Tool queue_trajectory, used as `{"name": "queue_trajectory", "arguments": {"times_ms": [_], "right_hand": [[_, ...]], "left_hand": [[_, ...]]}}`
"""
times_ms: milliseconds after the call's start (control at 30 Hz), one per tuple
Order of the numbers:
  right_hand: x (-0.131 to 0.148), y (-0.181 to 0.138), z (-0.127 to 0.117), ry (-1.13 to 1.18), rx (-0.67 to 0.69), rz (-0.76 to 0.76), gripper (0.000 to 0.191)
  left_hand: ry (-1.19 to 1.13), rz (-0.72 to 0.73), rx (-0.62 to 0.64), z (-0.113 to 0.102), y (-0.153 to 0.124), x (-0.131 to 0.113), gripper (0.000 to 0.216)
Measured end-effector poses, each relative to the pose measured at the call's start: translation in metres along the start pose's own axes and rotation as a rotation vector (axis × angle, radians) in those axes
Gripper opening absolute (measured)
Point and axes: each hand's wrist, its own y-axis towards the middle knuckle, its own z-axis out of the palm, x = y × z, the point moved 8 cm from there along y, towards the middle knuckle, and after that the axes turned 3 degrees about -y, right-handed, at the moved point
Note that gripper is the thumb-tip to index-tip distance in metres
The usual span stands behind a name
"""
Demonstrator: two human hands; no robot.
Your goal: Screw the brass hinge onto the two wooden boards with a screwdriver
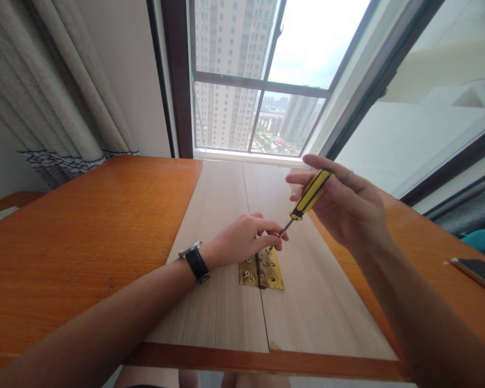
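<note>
1. The right grip was closed around the handle of the yellow-and-black screwdriver.
2. The left grip pinched the shaft near its tip.
3. The brass hinge lay just beneath the left grip, across two pale boards on the tabletop.

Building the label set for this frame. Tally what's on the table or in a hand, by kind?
Light wood boards: 2
Brass hinge: 1
Screwdriver, in the right hand: 1
Phone, at the table's right edge: 1
Total: 5
</note>
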Motion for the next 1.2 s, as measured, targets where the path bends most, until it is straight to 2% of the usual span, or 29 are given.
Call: {"name": "queue_trajectory", "arguments": {"times_ms": [133,367,533,767,967,1200], "right_hand": [[-0.001,0.003,-0.005,0.036,-0.017,-0.042,0.024],[-0.002,0.002,-0.001,0.087,-0.031,-0.103,0.038],[0.001,0.001,0.009,0.073,0.022,-0.020,0.042],[0.001,0.001,0.005,0.052,-0.021,-0.016,0.030],[-0.003,-0.003,-0.002,-0.019,-0.093,-0.075,0.017],[-0.001,0.001,-0.003,0.041,-0.105,-0.162,0.022]], "left_hand": [[-0.010,0.020,0.026,0.002,0.000,-0.002,0.020],[-0.025,0.008,0.024,0.003,0.000,-0.001,0.019],[-0.019,-0.003,0.020,0.003,0.001,0.000,0.019],[-0.044,-0.005,0.021,0.001,0.000,0.001,0.020],[-0.070,-0.012,0.032,0.001,-0.002,0.003,0.018],[-0.084,0.024,0.055,0.002,-0.004,-0.001,0.017]]}}
